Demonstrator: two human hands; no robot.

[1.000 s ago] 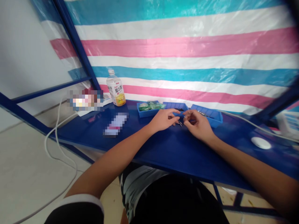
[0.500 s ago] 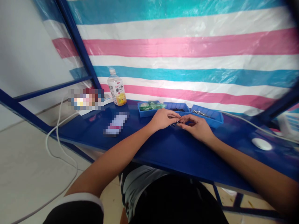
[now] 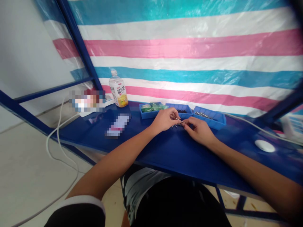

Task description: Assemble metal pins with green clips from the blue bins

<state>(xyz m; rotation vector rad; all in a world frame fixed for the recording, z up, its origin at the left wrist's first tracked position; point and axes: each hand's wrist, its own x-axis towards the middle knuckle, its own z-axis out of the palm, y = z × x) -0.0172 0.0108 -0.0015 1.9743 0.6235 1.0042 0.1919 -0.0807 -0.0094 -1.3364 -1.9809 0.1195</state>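
Note:
A thin, silvery rod-like piece (image 3: 180, 120) spans the gap between my two hands above the blue table. My left hand (image 3: 165, 119) pinches its left end between thumb and fingers. At the other end, the fingertips of my right hand (image 3: 200, 130) are closed on it. Small metal pieces (image 3: 175, 126) lie on the table just below my fingers, partly hidden by them. Behind my hands stand blue bins: one bin (image 3: 147, 115) with green packets, a middle bin (image 3: 188, 107) with small dark parts, and a right bin (image 3: 220, 121) with shiny metal parts.
A drink bottle (image 3: 119, 91) stands at the back left, near a blurred-out phone-like object (image 3: 117, 126). A white oval object (image 3: 265, 146) sits at the right. White cables (image 3: 62, 126) hang off the left side. Striped plastic sheeting (image 3: 189, 47) covers the back.
My left hand has lifted slightly, its fingers more curled. The thin piece now shows clearly between my hands, and more of the metal pieces below is visible.

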